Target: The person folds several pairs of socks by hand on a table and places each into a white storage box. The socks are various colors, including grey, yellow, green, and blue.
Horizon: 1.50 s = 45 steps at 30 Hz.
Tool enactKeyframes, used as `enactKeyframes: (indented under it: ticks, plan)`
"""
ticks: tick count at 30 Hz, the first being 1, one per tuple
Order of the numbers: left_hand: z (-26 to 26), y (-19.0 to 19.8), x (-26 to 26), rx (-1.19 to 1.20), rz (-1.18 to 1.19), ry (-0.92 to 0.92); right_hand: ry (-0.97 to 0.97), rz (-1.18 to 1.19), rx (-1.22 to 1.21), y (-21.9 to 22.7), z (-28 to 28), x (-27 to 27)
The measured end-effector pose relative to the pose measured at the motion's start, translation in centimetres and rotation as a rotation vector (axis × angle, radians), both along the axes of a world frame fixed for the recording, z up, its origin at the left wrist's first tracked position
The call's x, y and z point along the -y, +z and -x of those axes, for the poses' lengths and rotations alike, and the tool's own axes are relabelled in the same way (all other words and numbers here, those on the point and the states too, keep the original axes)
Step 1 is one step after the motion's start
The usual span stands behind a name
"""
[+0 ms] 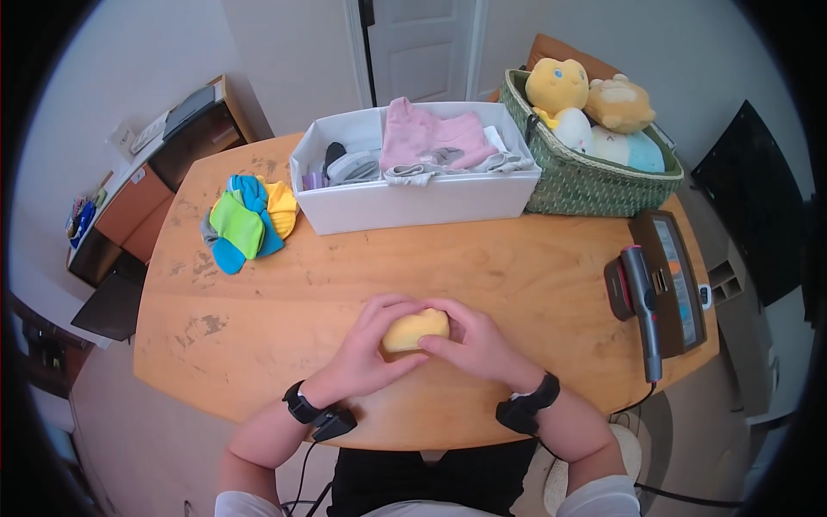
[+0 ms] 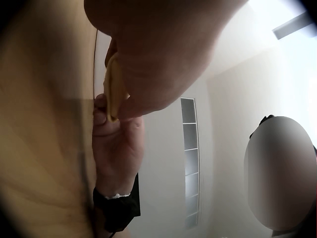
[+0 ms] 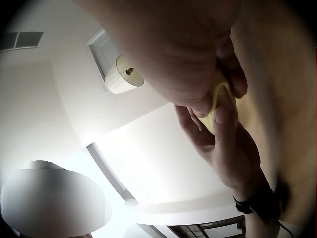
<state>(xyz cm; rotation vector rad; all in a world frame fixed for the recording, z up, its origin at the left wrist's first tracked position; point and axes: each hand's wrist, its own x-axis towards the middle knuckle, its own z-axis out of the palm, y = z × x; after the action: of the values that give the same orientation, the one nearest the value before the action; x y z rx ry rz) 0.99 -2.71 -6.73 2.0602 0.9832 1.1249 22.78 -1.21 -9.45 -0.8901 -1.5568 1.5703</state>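
Low over the near middle of the table (image 1: 551, 284), both hands grip a pale yellow sock bundle (image 1: 415, 330), folded into a compact oval. The left hand (image 1: 366, 346) curls round its left side, fingers at the back and thumb near the front. From the right, the right hand (image 1: 482, 349) presses its thumb on the bundle's front edge, with fingers behind. In the left wrist view the folded edge of the bundle (image 2: 115, 91) shows between the hands. An open fold of the bundle (image 3: 218, 101) appears in the right wrist view. The palms hide part of it.
Blue, green, yellow and grey socks (image 1: 239, 226) lie piled at left. A white divided box (image 1: 422, 207) of folded clothes stands at the back, beside a green basket (image 1: 594, 191) of plush toys. At right are a corded pink-and-grey styling tool (image 1: 642, 310) and a brown case (image 1: 676, 284).
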Motion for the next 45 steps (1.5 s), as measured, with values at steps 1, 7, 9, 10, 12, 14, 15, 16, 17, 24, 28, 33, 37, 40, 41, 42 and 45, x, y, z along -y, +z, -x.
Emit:
enactKeyframes:
  ticks: [1, 7, 9, 10, 12, 14, 15, 16, 17, 24, 28, 33, 37, 40, 41, 42, 45]
  plan:
    - [-0.1, 0.3, 0.1, 0.101, 0.062, 0.017, -0.063, -0.125, 0.054, -0.2, -0.1, -0.2]
    - [1.0, -1.1, -0.4, 0.124, 0.5, -0.048, -0.075, -0.327, 0.296, 1.8, -0.6, -0.4]
    - [1.1, -0.9, -0.3, 0.03, 0.462, 0.003, -0.094, -0.354, 0.362, 1.6, -0.3, -0.1]
    - [0.9, -0.8, -0.3, -0.067, 0.429, 0.049, -0.138, -0.327, 0.318, 1.3, -0.2, 0.0]
    - [0.3, -0.3, 0.3, -0.015, 0.456, 0.071, -0.179, -0.312, 0.28, 0.8, -0.2, 0.1]
    - [0.1, -0.1, 0.6, 0.038, 0.478, 0.092, -0.123, -0.191, 0.302, 0.7, -0.3, 0.1]
    - [0.2, -0.2, 0.4, 0.018, 0.487, 0.088, -0.121, -0.208, 0.308, 0.7, -0.4, -0.2]
    - [0.2, -0.3, 0.2, 0.0, 0.496, 0.083, -0.094, -0.217, 0.304, 0.7, -0.3, -0.4]
    - [0.3, -0.7, 0.0, 0.012, 0.479, 0.082, -0.067, -0.226, 0.303, 0.6, -0.4, -0.6]
    - [1.0, -0.8, -0.6, -0.04, 0.575, 0.04, -0.061, -0.204, 0.167, -0.5, -0.8, -1.3]
    - [1.2, -2.3, -1.0, -0.048, 0.432, 0.046, -0.001, -0.204, 0.34, 0.3, -1.1, -1.1]
    - [1.4, -2.0, -1.2, -0.048, 0.373, 0.025, -0.019, -0.296, 0.281, -0.7, -0.9, -1.2]
    - [1.7, -1.6, -1.3, -0.111, 0.414, 0.051, -0.097, -0.293, 0.242, 0.1, -0.7, -1.0]
    - [2.0, -1.3, -1.4, -0.133, 0.463, 0.103, -0.107, -0.292, 0.27, 0.2, -1.0, -1.2]
    - [2.1, -1.4, -1.6, -0.133, 0.487, 0.127, -0.12, -0.304, 0.257, 0.1, -1.1, -1.4]
    - [2.3, -1.9, -1.8, -0.144, 0.483, 0.129, -0.122, -0.307, 0.246, 0.0, -1.1, -1.4]
    - [3.0, -3.2, -2.5, 0.033, 0.454, 0.181, -0.159, -0.324, 0.302, -0.2, -1.1, -1.5]
